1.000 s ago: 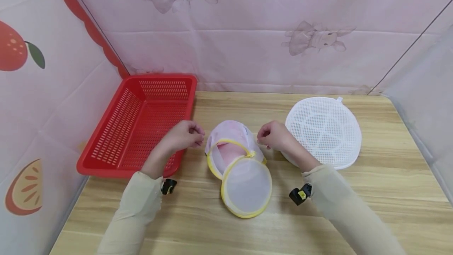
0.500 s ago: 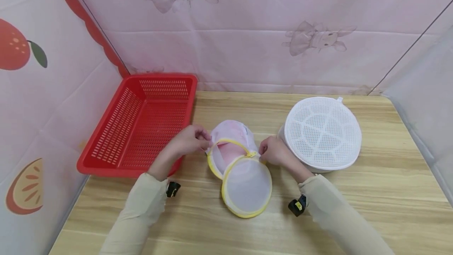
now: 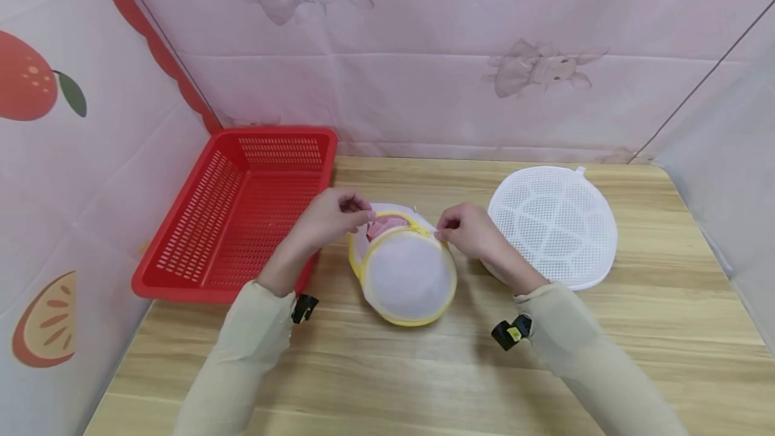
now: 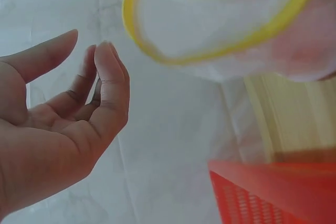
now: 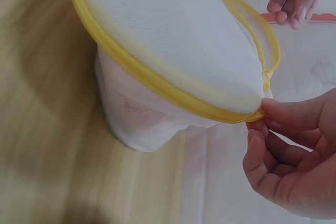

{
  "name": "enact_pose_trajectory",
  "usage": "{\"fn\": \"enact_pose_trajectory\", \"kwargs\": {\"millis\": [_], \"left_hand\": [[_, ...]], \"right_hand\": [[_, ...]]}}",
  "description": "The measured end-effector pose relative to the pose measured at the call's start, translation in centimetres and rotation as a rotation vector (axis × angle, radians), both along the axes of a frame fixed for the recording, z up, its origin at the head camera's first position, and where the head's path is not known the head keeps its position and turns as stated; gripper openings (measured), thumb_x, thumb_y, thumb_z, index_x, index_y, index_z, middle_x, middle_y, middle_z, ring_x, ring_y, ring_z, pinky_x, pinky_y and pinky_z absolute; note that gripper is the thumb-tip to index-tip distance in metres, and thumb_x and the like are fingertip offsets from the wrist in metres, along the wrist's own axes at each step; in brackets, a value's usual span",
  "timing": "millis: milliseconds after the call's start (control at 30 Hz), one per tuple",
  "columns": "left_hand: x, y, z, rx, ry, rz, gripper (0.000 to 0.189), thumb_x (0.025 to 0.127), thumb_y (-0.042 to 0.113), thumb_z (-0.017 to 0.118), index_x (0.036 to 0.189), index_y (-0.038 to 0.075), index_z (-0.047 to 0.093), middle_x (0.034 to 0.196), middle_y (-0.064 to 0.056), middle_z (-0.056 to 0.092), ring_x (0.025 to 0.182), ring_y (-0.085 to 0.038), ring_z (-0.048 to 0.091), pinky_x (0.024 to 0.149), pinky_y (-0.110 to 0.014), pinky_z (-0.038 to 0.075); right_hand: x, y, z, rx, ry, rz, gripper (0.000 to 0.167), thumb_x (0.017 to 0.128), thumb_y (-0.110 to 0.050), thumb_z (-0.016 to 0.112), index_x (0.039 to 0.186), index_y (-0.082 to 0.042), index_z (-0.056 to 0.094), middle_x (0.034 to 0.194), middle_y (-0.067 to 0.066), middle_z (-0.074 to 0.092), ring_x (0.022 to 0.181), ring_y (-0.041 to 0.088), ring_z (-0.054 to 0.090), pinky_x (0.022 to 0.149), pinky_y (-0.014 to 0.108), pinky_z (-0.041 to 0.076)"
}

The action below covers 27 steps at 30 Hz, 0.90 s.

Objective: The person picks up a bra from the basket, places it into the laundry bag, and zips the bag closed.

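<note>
A white mesh laundry bag (image 3: pixel 408 278) with yellow zipper trim stands in the middle of the table, its round lid partly folded open toward the person. Pink cloth (image 3: pixel 386 226) shows through the opening. At the zipper's far right end, my right hand (image 5: pixel 299 150) pinches the yellow edge between thumb and fingers. My left hand (image 3: pixel 336 215) hovers at the opening's left side. In the left wrist view, a gap separates its loosely bent fingers from the bag (image 4: pixel 210 19), and thumb and fingertips hold nothing.
To the left sits a red perforated plastic basket (image 3: pixel 140 280), close to the left forearm. A white round mesh container (image 3: pixel 552 227) stands at the right, beside the right wrist. Printed curtains (image 3: pixel 387 99) border the wooden table (image 3: pixel 436 382) at the back and sides.
The bag has been raised from its tipped position, and its lid has swung up over the opening. My right hand has risen with the zipper edge; my left hand moved up and slightly right.
</note>
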<state>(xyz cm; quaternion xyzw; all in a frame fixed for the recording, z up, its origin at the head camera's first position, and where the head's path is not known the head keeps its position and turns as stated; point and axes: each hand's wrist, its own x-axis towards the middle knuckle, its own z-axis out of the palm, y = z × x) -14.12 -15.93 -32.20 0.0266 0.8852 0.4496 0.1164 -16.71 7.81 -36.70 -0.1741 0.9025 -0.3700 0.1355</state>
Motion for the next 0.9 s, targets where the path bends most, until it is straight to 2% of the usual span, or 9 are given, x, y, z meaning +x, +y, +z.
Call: {"fn": "enact_pose_trajectory", "kwargs": {"millis": [133, 367, 467, 533, 700, 900], "left_hand": [[-0.3, 1.3, 0.4, -0.046, 0.076, -0.037, 0.014, 0.086, 0.015, 0.063, 0.094, 0.004, 0.064, 0.089, -0.007, 0.062, 0.083, -0.019, 0.056, 0.071, -0.028, 0.049], [-1.0, 3.2, 0.9, -0.087, 0.188, -0.01, 0.015, 0.087, 0.016, 0.063, 0.098, 0.006, 0.066, 0.096, -0.006, 0.065, 0.091, -0.019, 0.061, 0.078, -0.03, 0.05], [-1.7, 3.6, 1.0, -0.128, 0.175, -0.049, 0.017, 0.087, 0.016, 0.062, 0.101, 0.007, 0.067, 0.099, -0.006, 0.065, 0.094, -0.019, 0.06, 0.083, -0.029, 0.048], [-2.0, 3.9, 1.1, -0.159, 0.16, -0.09, 0.018, 0.087, 0.015, 0.062, 0.102, 0.007, 0.067, 0.101, -0.006, 0.065, 0.095, -0.019, 0.059, 0.084, -0.029, 0.047], [-2.5, 4.5, 1.2, -0.213, 0.14, -0.169, 0.015, 0.086, 0.013, 0.063, 0.099, 0.007, 0.068, 0.095, -0.004, 0.065, 0.09, -0.016, 0.058, 0.08, -0.028, 0.047], [-2.8, 5.3, 0.9, -0.243, 0.144, -0.208, 0.01, 0.083, 0.011, 0.066, 0.092, 0.007, 0.069, 0.085, -0.003, 0.064, 0.081, -0.015, 0.056, 0.074, -0.026, 0.045]], "right_hand": [[-0.2, -0.3, 1.0, -0.042, -0.016, -0.034, 0.008, 0.082, -0.004, 0.064, 0.074, -0.004, 0.066, 0.071, 0.005, 0.059, 0.071, 0.02, 0.049, 0.061, 0.029, 0.04], [-0.3, -0.7, 1.7, -0.115, -0.078, -0.118, 0.006, 0.082, -0.004, 0.064, 0.077, -0.002, 0.066, 0.074, 0.006, 0.057, 0.071, 0.019, 0.049, 0.058, 0.026, 0.041], [-0.3, -0.7, 2.1, -0.131, -0.09, -0.118, 0.006, 0.083, -0.004, 0.063, 0.077, -0.002, 0.066, 0.074, 0.006, 0.057, 0.069, 0.018, 0.049, 0.057, 0.026, 0.043], [-0.4, -0.5, 2.4, -0.133, -0.06, -0.101, 0.007, 0.083, -0.004, 0.063, 0.076, -0.002, 0.066, 0.071, 0.006, 0.057, 0.066, 0.018, 0.049, 0.055, 0.025, 0.042], [-0.6, -0.1, 3.0, -0.138, -0.038, -0.082, 0.008, 0.084, -0.005, 0.063, 0.077, -0.001, 0.066, 0.068, 0.006, 0.057, 0.06, 0.016, 0.05, 0.052, 0.025, 0.041], [-0.8, 0.2, 3.0, -0.167, -0.044, -0.086, 0.008, 0.083, -0.005, 0.063, 0.078, 0.0, 0.066, 0.067, 0.006, 0.057, 0.057, 0.015, 0.049, 0.05, 0.024, 0.042]]}}
